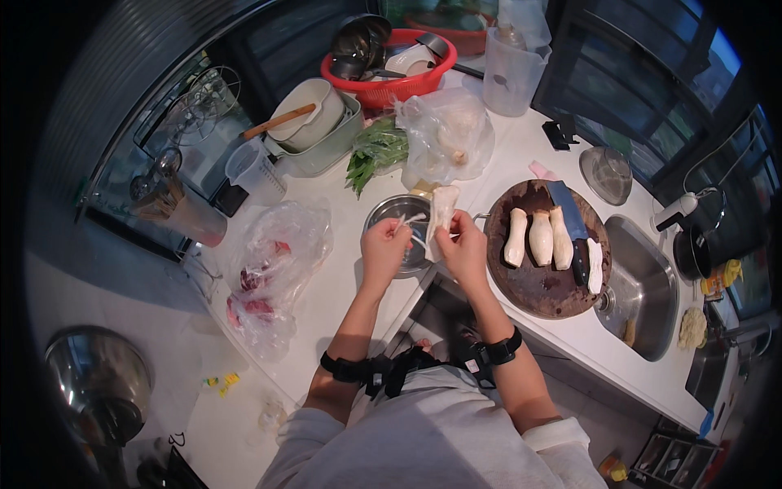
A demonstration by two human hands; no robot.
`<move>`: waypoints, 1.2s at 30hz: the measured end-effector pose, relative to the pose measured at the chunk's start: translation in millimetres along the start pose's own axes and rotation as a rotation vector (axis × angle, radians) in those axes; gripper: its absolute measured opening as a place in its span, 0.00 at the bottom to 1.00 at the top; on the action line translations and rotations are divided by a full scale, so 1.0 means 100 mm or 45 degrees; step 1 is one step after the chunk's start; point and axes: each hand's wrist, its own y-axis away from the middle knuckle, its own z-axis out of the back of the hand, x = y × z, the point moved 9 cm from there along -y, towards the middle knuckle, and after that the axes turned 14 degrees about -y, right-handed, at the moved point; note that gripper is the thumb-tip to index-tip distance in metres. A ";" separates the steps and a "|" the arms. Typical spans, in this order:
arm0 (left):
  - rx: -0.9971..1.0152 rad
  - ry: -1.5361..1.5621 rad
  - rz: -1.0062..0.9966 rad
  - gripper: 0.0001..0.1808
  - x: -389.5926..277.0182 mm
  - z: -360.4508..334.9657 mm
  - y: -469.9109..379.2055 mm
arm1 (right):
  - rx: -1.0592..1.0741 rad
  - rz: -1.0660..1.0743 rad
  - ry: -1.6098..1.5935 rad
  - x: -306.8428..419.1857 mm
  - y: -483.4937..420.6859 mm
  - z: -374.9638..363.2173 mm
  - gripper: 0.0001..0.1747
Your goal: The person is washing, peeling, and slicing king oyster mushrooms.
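Note:
Between the fingers of my right hand (pixel 461 247) is a pale piece of king oyster mushroom (pixel 442 211), held upright at the right rim of a metal pan (pixel 391 211). My left hand (pixel 383 252) pinches thin white mushroom strips (pixel 415 218) above that pan. On the round wooden cutting board (pixel 531 294) to the right lie several whole king oyster mushrooms (pixel 540 238), side by side. A cleaver (pixel 567 208) rests next to them, with another mushroom piece (pixel 594 266) by its dark handle. My hands partly hide the pan's inside.
Plastic bags with red contents (pixel 259 281) lie at left. Behind the pan are leafy greens (pixel 379 147), a clear bag of pale food (pixel 452 134) and a red colander (pixel 391 91) full of cookware. A steel sink (pixel 647 287) borders the board, partly overhung by it.

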 end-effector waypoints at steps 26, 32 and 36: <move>0.228 -0.364 -0.121 0.11 -0.06 -0.22 -0.33 | 0.217 -0.220 -0.409 -0.52 -0.13 -0.25 0.12; 0.134 -0.403 -0.162 0.10 -0.10 -0.15 -0.37 | 0.186 -0.035 -0.096 -0.23 -0.16 -0.28 0.17; 0.119 -0.396 -0.115 0.09 -0.08 -0.16 -0.40 | 0.184 -0.024 -0.085 -0.25 -0.19 -0.29 0.17</move>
